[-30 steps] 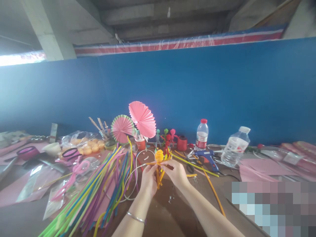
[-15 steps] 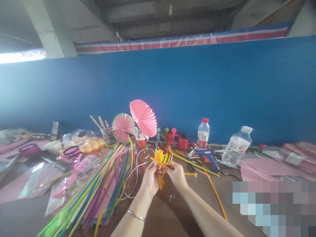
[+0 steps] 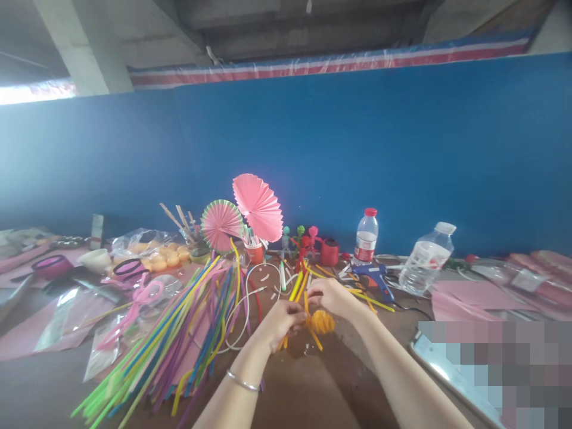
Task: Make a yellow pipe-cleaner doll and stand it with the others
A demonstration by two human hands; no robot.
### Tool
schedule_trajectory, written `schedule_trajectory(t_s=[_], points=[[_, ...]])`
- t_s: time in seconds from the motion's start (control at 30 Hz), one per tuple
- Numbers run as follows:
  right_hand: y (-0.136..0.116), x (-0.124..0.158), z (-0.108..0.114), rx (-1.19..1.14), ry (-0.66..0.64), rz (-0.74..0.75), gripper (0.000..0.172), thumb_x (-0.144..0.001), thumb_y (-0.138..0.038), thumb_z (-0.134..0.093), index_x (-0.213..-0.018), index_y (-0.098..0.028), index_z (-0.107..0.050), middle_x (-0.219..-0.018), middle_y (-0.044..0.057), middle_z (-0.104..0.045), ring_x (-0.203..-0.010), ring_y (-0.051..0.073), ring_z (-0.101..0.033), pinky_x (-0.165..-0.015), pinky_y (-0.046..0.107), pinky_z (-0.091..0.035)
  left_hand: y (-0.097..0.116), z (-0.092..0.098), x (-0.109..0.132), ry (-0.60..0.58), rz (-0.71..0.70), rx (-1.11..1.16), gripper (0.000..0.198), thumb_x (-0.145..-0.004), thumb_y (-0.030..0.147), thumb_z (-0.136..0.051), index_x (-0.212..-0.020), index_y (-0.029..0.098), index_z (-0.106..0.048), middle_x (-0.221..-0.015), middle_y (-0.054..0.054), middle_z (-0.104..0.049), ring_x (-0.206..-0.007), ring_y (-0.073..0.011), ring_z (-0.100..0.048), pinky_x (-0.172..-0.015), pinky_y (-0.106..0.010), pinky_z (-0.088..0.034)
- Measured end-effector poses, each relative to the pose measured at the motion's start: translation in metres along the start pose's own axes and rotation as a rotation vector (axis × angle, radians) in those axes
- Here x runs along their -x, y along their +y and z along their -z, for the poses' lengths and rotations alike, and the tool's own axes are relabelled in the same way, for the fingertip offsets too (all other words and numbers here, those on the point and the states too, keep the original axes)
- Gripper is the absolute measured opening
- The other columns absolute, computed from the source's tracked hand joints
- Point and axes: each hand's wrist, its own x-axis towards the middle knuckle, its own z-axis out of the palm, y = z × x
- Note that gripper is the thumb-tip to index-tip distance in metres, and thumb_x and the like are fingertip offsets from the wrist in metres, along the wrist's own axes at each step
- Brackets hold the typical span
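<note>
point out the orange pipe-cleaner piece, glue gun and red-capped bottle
Orange pipe-cleaner piece [image 3: 323, 322]: head view, coiled end
Glue gun [image 3: 375, 274]: head view, body
Red-capped bottle [image 3: 366, 240]: head view, label

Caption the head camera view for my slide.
Left hand and right hand at a coiled orange craft piece, near colourful strips.

Glue gun [image 3: 375, 277], pipe cleaners [image 3: 154, 342] and paper fans [image 3: 258, 205] show a craft workshop.

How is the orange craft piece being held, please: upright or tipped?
Tipped sideways: the orange craft piece extends rightward from the left hand, with its coiled end out to the side, not on top.
</note>
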Motion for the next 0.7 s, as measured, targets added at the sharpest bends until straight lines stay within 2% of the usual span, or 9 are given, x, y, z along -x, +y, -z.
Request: schedule_trajectory(t_s=[0.1,0.17,0.27,0.33,0.47,0.57,0.7], points=[[-0.006,0.000,0.004,0.145,-0.023,0.084,0.016,-0.069,-0.009,-0.053,-0.064,-0.020,-0.065,-0.068,0.000,-0.061,-0.071,0.014,-0.055,-0.067,0.023,-0.041,0.000,-0.002,0.002,-0.013,-0.017,-0.085,0.020,-0.059,0.029,-0.067,-0.059,0.012,-0.056,-0.043,0.004,-0.045,-0.038,-0.0055,-0.037,-0.041,-0.019,-0.023],[-0.006,0.000,0.004,0.208,-0.018,0.124,0.020,-0.068,-0.005,-0.051,-0.065,-0.020,-0.065,-0.070,0.000,-0.061,-0.075,0.014,-0.054,-0.071,0.024,-0.040,0.002,-0.003,0.004,-0.020,-0.026,-0.086,0.020,-0.058,0.027,-0.067,-0.067,0.013,-0.057,-0.045,0.004,-0.047,-0.038,-0.0064,-0.038,-0.039,-0.019,-0.024],[-0.003,-0.001,0.005,0.241,0.000,0.149,0.021,-0.072,-0.006,-0.050,-0.072,-0.020,-0.066,-0.075,0.000,-0.062,-0.078,0.014,-0.054,-0.074,0.023,-0.040,0.004,-0.002,0.005,-0.042,-0.016,-0.086,0.026,-0.059,0.025,-0.066,-0.081,0.015,-0.057,-0.048,0.005,-0.048,-0.038,-0.0070,-0.040,-0.038,-0.018,-0.027],[-0.002,0.000,0.008,0.273,0.004,0.167,0.018,-0.076,-0.011,-0.051,-0.076,-0.020,-0.066,-0.077,0.001,-0.063,-0.078,0.014,-0.054,-0.074,0.023,-0.039,0.002,-0.001,0.005,-0.039,-0.009,-0.136,0.024,-0.060,0.025,-0.066,-0.080,0.014,-0.058,-0.047,0.005,-0.047,-0.038,-0.0069,-0.039,-0.038,-0.018,-0.028],[-0.012,0.000,0.010,0.474,0.051,0.195,0.013,-0.079,-0.021,-0.054,-0.071,-0.019,-0.064,-0.073,0.001,-0.062,-0.074,0.015,-0.050,-0.068,0.025,-0.036,-0.006,0.000,0.001,0.073,0.002,-0.251,0.023,-0.058,0.027,-0.067,-0.073,0.012,-0.060,-0.050,0.002,-0.052,-0.038,-0.0069,-0.042,-0.036,-0.017,-0.026],[-0.030,0.000,0.008,0.614,0.117,0.225,0.015,-0.080,-0.021,-0.053,-0.067,-0.018,-0.061,-0.069,0.002,-0.059,-0.070,0.015,-0.047,-0.063,0.026,-0.033,-0.009,-0.001,-0.002,0.168,-0.010,-0.189,0.022,-0.057,0.028,-0.068,-0.069,0.011,-0.060,-0.048,0.002,-0.050,-0.036,-0.0059,-0.040,-0.035,-0.017,-0.022],[-0.057,0.002,0.001,0.694,0.202,0.310,0.021,-0.083,-0.019,-0.046,-0.066,-0.016,-0.058,-0.069,0.004,-0.056,-0.069,0.016,-0.045,-0.059,0.028,-0.029,-0.003,-0.004,-0.003,0.273,-0.204,0.005,0.015,-0.060,0.022,-0.067,-0.066,0.010,-0.061,-0.045,0.002,-0.049,-0.038,-0.0050,-0.039,-0.037,-0.017,-0.022]])
